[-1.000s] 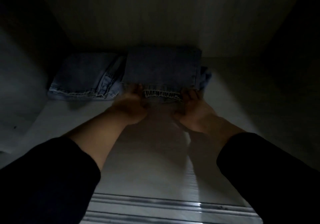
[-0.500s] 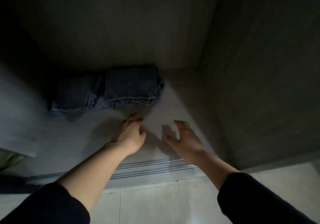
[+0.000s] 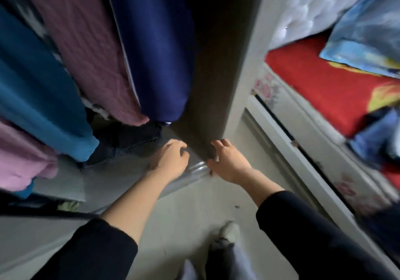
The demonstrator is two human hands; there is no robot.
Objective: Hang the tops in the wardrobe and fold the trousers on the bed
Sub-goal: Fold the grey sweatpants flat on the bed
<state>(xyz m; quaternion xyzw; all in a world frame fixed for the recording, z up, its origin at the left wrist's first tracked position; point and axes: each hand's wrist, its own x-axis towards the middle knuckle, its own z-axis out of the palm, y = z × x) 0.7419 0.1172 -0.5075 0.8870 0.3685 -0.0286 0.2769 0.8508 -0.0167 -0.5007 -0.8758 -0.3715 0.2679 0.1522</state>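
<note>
The 2 hands hover empty at the wardrobe threshold: left hand fingers loosely curled, right hand fingers spread and bent. Tops hang above folded trousers on its floor, probably stowed there to free the bed.

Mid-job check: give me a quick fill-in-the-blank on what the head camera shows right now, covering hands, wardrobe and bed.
1. The left hand and the right hand both hold ____.
2. The navy top hangs to the ____ of the mauve top.
3. The dark trousers lie on the wardrobe's ____.
4. The sheet on the bed is coloured ____.

Missing words: nothing; right; floor; red.
</note>
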